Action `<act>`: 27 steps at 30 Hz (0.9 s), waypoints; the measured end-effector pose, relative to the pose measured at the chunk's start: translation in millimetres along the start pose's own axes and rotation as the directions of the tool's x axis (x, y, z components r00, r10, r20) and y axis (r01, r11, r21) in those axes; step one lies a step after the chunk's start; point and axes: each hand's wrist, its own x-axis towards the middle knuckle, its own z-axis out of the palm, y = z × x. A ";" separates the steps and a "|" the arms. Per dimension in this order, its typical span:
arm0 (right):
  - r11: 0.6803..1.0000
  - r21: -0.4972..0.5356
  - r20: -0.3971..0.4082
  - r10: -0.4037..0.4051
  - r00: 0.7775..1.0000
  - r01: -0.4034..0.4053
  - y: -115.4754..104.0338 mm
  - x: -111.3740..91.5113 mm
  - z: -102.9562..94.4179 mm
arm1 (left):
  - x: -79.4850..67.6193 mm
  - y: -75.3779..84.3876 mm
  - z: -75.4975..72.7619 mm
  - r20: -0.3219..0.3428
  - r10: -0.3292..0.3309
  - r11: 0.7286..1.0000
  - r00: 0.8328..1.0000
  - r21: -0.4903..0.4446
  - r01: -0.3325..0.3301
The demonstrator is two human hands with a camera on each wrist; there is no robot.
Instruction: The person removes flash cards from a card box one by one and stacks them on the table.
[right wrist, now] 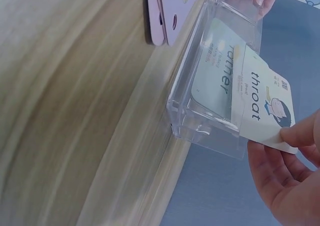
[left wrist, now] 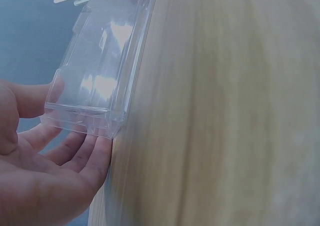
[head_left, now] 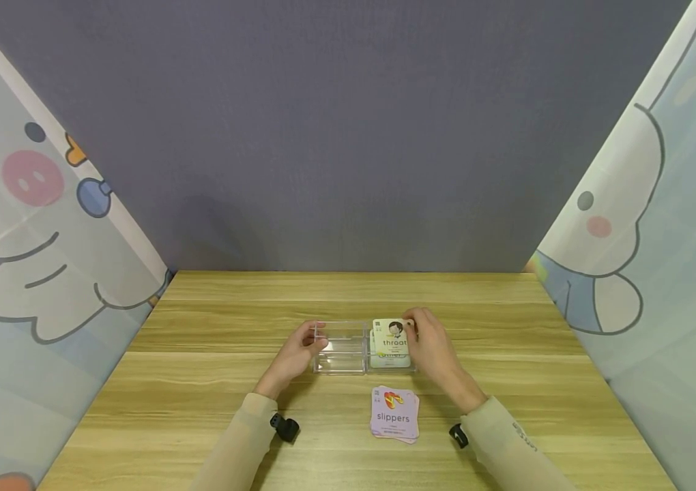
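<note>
A clear plastic box (head_left: 340,348) with several compartments stands on the table. My left hand (head_left: 291,353) grips its left end, thumb on the upper wall and fingers against the outer side, as the left wrist view shows. With thumb and fingers, my right hand (head_left: 436,348) pinches the yellowish "throat" card (right wrist: 262,98) at its edge. That card's lower part sits in the back right compartment. In the front right compartment a pale green card (right wrist: 215,71) ending in "ather" stands, partly overlapped by the "throat" card in the head view.
A small stack of pink cards, topped by a "slippers" card (head_left: 394,414), lies on the wooden table (head_left: 237,307) in front of the box's right half. A dark grey panel (head_left: 348,136) rises behind the table. Cartoon-printed curtains (head_left: 692,239) flank both sides.
</note>
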 end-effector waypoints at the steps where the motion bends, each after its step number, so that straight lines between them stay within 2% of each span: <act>1: 1.000 0.008 0.000 0.000 1.000 0.000 0.3 0.1 0.2 | 0.0 0.2 0.0 0.000 0.000 1.000 1.000 0.000 0.000; 10: 0.999 0.043 -0.007 0.015 1.000 -0.015 0.4 1.1 0.4 | -0.2 0.2 0.6 -0.003 -0.005 1.000 1.000 -0.004 0.005; 27: 0.999 0.036 0.011 0.032 0.999 -0.033 2.3 0.2 -0.8 | 0.8 -1.5 1.8 -0.015 0.013 1.000 1.000 0.016 -0.013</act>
